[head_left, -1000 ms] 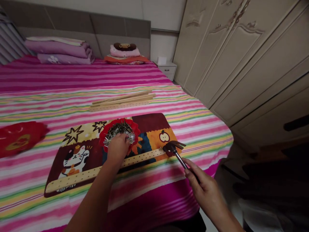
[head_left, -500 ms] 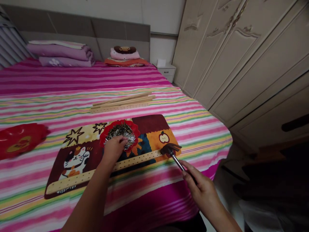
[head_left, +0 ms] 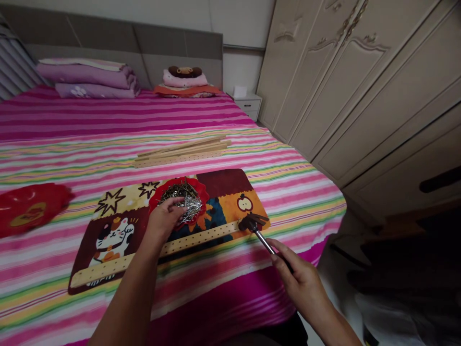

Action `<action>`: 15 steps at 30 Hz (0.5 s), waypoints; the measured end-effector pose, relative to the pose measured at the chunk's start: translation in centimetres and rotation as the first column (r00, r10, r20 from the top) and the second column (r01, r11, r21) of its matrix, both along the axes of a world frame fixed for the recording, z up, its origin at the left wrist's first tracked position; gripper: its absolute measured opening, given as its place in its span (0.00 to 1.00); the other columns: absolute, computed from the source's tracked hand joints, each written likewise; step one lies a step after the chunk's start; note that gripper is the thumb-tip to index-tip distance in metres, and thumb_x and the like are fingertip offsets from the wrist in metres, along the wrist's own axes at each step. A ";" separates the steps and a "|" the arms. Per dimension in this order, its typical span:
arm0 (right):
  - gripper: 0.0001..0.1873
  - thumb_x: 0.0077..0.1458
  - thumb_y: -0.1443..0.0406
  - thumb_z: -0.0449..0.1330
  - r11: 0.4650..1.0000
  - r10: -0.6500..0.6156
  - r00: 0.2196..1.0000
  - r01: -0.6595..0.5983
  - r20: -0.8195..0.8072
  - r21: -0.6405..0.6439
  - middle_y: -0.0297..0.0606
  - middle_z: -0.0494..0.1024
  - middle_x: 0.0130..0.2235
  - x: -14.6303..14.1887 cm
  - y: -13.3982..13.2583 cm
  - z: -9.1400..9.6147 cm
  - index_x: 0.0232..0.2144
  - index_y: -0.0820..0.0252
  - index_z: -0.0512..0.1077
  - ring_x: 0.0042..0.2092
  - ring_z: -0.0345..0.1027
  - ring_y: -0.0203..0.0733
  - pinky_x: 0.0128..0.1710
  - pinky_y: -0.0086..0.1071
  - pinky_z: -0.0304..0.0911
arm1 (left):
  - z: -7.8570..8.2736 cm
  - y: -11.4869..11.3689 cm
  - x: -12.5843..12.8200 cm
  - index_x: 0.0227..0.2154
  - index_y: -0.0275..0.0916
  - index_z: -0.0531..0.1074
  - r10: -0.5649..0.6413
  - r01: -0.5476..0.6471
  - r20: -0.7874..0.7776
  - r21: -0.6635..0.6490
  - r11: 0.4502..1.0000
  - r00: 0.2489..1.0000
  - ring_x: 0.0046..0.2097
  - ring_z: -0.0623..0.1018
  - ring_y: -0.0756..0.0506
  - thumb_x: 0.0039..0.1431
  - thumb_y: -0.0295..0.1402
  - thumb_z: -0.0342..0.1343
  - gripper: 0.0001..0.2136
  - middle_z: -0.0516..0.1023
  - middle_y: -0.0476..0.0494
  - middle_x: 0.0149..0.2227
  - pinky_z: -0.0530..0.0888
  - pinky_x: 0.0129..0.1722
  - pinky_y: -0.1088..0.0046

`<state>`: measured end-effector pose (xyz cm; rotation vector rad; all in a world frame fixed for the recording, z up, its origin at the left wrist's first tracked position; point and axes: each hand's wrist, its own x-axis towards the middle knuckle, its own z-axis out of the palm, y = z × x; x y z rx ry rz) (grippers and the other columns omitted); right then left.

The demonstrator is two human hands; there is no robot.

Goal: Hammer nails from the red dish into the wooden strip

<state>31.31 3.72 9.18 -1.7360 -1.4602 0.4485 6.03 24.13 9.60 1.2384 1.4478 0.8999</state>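
Observation:
My left hand [head_left: 163, 218] reaches into a red dish [head_left: 200, 187] heaped with thin metal nails [head_left: 182, 194]; its fingers are curled in a pinch among the nails. My right hand [head_left: 300, 278] grips the handle of a small hammer [head_left: 254, 224], whose dark head rests at the right end of a long wooden strip [head_left: 201, 236] drilled with a row of holes. The strip lies across a colourful cartoon mat [head_left: 226, 185] with a cat picture, near the front edge of the bed.
A pink striped bedsheet [head_left: 108, 120] covers the bed. More perforated wooden strips [head_left: 183, 151] lie farther back. A second red dish [head_left: 29, 206] sits at left. Folded bedding [head_left: 86, 77] and a plush toy [head_left: 185, 77] are by the headboard. A beige wardrobe [head_left: 360, 81] stands at right.
My left hand has shifted slightly left and back over the nails, its fingers curling into a pinch. The hammer head has slid a little left along the strip's end.

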 end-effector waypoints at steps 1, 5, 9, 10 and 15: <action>0.18 0.57 0.61 0.53 1.000 0.001 1.000 -0.001 -0.001 -0.003 0.41 0.80 0.42 0.0 0.0 0.1 0.48 0.58 0.71 0.44 0.74 0.44 0.46 0.34 0.68 | 0.1 -0.1 0.0 0.40 0.36 0.71 -0.007 0.007 0.024 0.006 1.000 1.000 0.17 0.64 0.54 0.32 0.39 0.62 0.26 0.66 0.57 0.15 0.62 0.18 0.78; 0.18 0.57 0.61 0.53 1.000 0.011 1.000 -0.012 -0.017 -0.008 0.42 0.79 0.42 -0.1 0.1 0.2 0.48 0.59 0.71 0.43 0.74 0.43 0.45 0.32 0.69 | 0.6 -0.7 0.5 0.32 0.34 0.74 -0.015 0.020 0.102 -0.043 0.999 0.995 0.19 0.66 0.54 0.33 0.37 0.61 0.19 0.70 0.54 0.17 0.63 0.18 0.79; 0.18 0.57 0.62 0.53 1.000 -0.008 0.999 0.007 -0.052 -0.004 0.42 0.79 0.43 -0.1 0.0 0.1 0.48 0.61 0.71 0.42 0.74 0.43 0.45 0.32 0.68 | 1.4 -1.7 1.7 0.28 0.34 0.75 -0.078 0.091 0.153 -0.080 0.993 0.985 0.22 0.71 0.53 0.33 0.36 0.61 0.15 0.76 0.49 0.23 0.68 0.23 0.78; 0.18 0.57 0.62 0.53 1.000 -0.018 0.998 0.018 -0.063 -0.010 0.41 0.79 0.42 -0.1 0.0 0.1 0.48 0.61 0.71 0.42 0.74 0.43 0.44 0.32 0.68 | 1.5 -2.0 2.1 0.29 0.34 0.75 -0.117 0.132 0.169 -0.082 0.988 0.979 0.24 0.72 0.52 0.33 0.35 0.62 0.16 0.77 0.48 0.24 0.70 0.25 0.77; 0.18 0.57 0.62 0.53 0.997 -0.054 0.992 0.048 -0.117 -0.055 0.38 0.79 0.36 0.1 -0.1 0.5 0.49 0.59 0.70 0.37 0.74 0.40 0.38 0.28 0.69 | 1.2 -3.5 4.3 0.32 0.35 0.76 -0.278 0.319 0.253 -0.138 0.938 0.927 0.30 0.77 0.47 0.32 0.35 0.64 0.18 0.79 0.45 0.28 0.74 0.35 0.70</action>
